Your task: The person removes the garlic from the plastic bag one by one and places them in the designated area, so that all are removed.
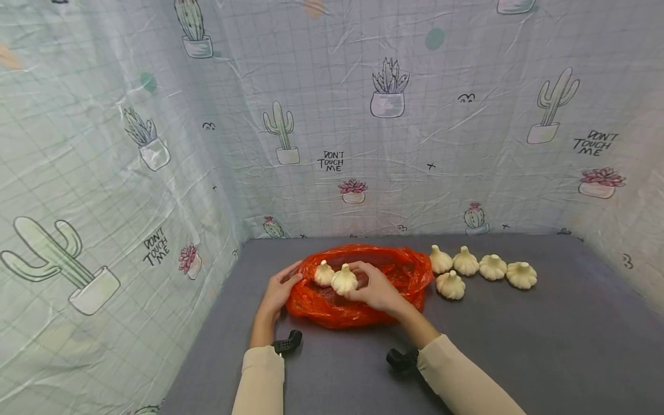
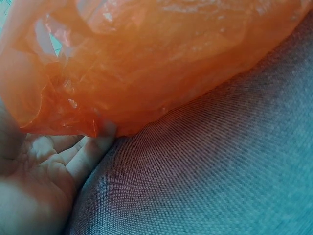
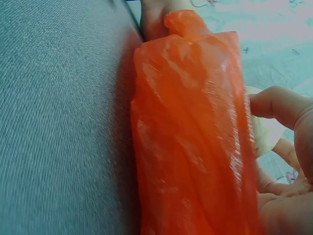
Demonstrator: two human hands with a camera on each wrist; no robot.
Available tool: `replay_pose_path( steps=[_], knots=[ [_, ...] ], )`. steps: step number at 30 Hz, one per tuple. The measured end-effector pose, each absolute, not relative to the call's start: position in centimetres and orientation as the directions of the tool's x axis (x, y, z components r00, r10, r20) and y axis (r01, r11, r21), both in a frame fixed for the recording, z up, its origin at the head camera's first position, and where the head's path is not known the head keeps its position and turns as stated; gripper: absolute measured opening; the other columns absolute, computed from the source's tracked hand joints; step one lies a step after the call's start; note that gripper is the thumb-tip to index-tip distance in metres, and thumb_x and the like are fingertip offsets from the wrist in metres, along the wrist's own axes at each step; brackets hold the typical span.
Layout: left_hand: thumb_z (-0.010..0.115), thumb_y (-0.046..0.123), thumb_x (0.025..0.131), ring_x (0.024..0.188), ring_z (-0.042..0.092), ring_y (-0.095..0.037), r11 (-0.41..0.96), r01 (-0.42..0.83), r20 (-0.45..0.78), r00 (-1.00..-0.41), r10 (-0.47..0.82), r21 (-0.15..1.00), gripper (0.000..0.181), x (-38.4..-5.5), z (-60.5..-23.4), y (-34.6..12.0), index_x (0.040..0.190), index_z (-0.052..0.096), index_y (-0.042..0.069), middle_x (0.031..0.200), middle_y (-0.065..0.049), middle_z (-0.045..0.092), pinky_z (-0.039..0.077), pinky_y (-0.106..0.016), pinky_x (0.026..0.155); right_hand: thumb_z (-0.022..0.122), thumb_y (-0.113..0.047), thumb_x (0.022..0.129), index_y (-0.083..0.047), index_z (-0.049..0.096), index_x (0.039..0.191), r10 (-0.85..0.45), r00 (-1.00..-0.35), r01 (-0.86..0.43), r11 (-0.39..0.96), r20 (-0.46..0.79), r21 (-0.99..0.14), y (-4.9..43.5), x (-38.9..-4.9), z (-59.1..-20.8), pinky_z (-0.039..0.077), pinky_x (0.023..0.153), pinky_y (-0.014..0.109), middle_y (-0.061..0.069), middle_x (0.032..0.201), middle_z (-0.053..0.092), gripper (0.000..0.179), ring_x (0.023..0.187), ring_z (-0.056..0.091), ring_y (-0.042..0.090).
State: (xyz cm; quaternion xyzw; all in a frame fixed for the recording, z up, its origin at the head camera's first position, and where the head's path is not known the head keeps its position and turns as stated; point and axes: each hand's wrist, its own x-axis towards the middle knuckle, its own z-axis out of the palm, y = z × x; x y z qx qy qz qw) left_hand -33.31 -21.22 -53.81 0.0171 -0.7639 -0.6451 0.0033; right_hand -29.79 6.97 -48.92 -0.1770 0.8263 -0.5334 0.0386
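A red plastic bag (image 1: pixel 353 316) lies on the grey surface with its mouth spread wide. My left hand (image 1: pixel 276 294) grips the bag's left edge; in the left wrist view, its fingers (image 2: pixel 80 159) reach partly beneath the thin film. Over the bag's opening, my right hand (image 1: pixel 378 291) holds a pale garlic bulb (image 1: pixel 344 280) between thumb and fingers, its stem pointing up. Another garlic bulb (image 1: pixel 324 274) shows just left of it, inside the bag's outline. In the right wrist view, the bag's side hides part of the held bulb (image 3: pixel 264 129).
Several garlic bulbs (image 1: pixel 465 261) stand to the right of the bag, most in a row, with one bulb (image 1: pixel 451 285) in front. The grey tabletop (image 1: pixel 498 346) stretches to the right and front. A cactus-printed curtain (image 1: pixel 321 115) encloses the back and sides.
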Motion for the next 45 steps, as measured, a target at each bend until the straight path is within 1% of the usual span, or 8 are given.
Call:
replay_pose_path(
  steps=[4,10,15,21,24,30,38,45],
  knots=[
    [0.065,0.023,0.101,0.132,0.058,-0.027,0.161,-0.024,-0.019,-0.999,-0.035,0.987,0.042,-33.3,-53.8,-21.3,0.142,0.063,0.025,0.146,-0.012,0.061,0.049,-0.045,0.11,0.086,-0.015,0.079,-0.018,0.062,0.135,-0.309,-0.941,-0.254,0.385,0.135,-0.887,7.9,-29.6,-48.7,0.053,0.077,0.03,0.011,0.133,0.063,0.061,0.097,0.062,0.021],
    [0.065,0.022,0.101,0.133,0.057,-0.028,0.148,-0.033,-0.027,-0.999,-0.039,0.988,0.041,-33.1,-53.6,-21.3,0.142,0.063,0.024,0.146,-0.012,0.06,0.048,-0.048,0.111,0.085,-0.016,0.08,-0.014,0.061,0.137,-0.308,-0.936,-0.286,0.387,0.17,-0.876,9.6,-29.3,-48.8,0.057,0.083,0.033,0.013,0.132,0.062,0.061,0.106,0.064,0.025],
    [0.065,0.024,0.101,0.132,0.057,-0.028,0.159,-0.034,-0.029,-0.999,-0.035,0.987,0.042,-33.1,-53.6,-21.3,0.142,0.063,0.025,0.147,-0.012,0.06,0.049,-0.047,0.11,0.085,-0.017,0.082,-0.01,0.059,0.138,-0.319,-0.93,-0.303,0.377,0.184,-0.875,11.1,-29.0,-48.8,0.058,0.083,0.031,0.018,0.133,0.059,0.062,0.105,0.065,0.027],
    [0.064,0.024,0.101,0.134,0.057,-0.029,0.149,-0.043,-0.04,-0.999,-0.023,0.988,0.041,-33.3,-53.6,-21.3,0.143,0.062,0.026,0.149,-0.011,0.058,0.05,-0.047,0.109,0.084,-0.014,0.083,-0.005,0.058,0.138,-0.338,-0.914,-0.346,0.36,0.224,-0.866,12.8,-28.5,-48.6,0.059,0.084,0.031,0.021,0.13,0.058,0.061,0.1,0.064,0.025],
    [0.065,0.024,0.101,0.133,0.057,-0.029,0.149,-0.041,-0.037,-0.999,-0.03,0.988,0.042,-33.3,-53.6,-21.3,0.142,0.063,0.026,0.148,-0.011,0.059,0.05,-0.046,0.109,0.084,-0.016,0.083,-0.008,0.059,0.138,-0.333,-0.916,-0.345,0.367,0.224,-0.864,13.4,-28.1,-48.5,0.059,0.085,0.031,0.018,0.129,0.059,0.061,0.1,0.064,0.024],
    [0.065,0.024,0.101,0.134,0.056,-0.028,0.163,-0.04,-0.035,-0.999,-0.035,0.986,0.042,-33.2,-53.6,-21.2,0.142,0.063,0.026,0.148,-0.012,0.058,0.049,-0.047,0.11,0.084,-0.018,0.084,-0.008,0.059,0.138,-0.33,-0.916,-0.347,0.369,0.228,-0.862,14.8,-27.4,-48.6,0.06,0.088,0.035,0.017,0.133,0.057,0.06,0.106,0.062,0.027],
    [0.064,0.023,0.101,0.132,0.058,-0.027,0.152,-0.04,-0.034,-0.999,-0.039,0.988,0.04,-33.1,-53.6,-21.1,0.141,0.064,0.026,0.147,-0.01,0.059,0.05,-0.044,0.108,0.085,-0.016,0.084,-0.005,0.06,0.135,-0.309,-0.911,-0.379,0.373,0.272,-0.847,16.9,-26.4,-48.9,0.06,0.082,0.032,0.019,0.129,0.059,0.058,0.099,0.06,0.025],
    [0.065,0.022,0.101,0.129,0.06,-0.027,0.152,-0.034,-0.027,-0.999,-0.046,0.988,0.04,-33.1,-53.7,-21.1,0.141,0.064,0.025,0.145,-0.012,0.061,0.051,-0.045,0.107,0.083,-0.016,0.086,-0.005,0.058,0.137,-0.32,-0.902,-0.401,0.377,0.288,-0.835,18.3,-25.7,-48.7,0.06,0.083,0.032,0.021,0.135,0.057,0.058,0.102,0.062,0.025]
  ],
)
